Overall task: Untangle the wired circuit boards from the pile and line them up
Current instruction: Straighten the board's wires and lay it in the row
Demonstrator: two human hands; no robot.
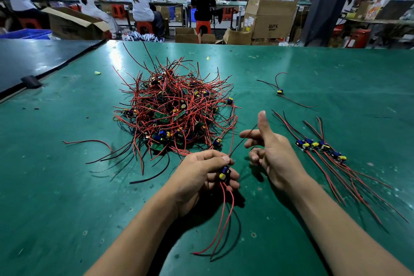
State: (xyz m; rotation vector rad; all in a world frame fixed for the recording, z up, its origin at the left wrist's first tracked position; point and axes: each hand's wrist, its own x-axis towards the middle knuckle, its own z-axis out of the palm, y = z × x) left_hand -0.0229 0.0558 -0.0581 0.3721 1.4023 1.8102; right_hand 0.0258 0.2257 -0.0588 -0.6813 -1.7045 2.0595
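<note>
A tangled pile [174,105] of small circuit boards with red and black wires lies mid-table. My left hand [201,175] is shut on one small circuit board [224,173] with a yellow capacitor; its red and black wires hang toward me and others run up toward the pile. My right hand [271,150] hovers just right of it, thumb up, fingers spread, holding nothing; a black wire passes by its fingertips. To the right, several boards [320,147] lie side by side in a row with wires trailing. One lone board [279,92] lies farther back.
The green table mat [67,186] spreads all around. A dark panel [33,58] covers the far left corner. Beyond the far edge are cardboard boxes [268,18], red stools and several seated people at other benches.
</note>
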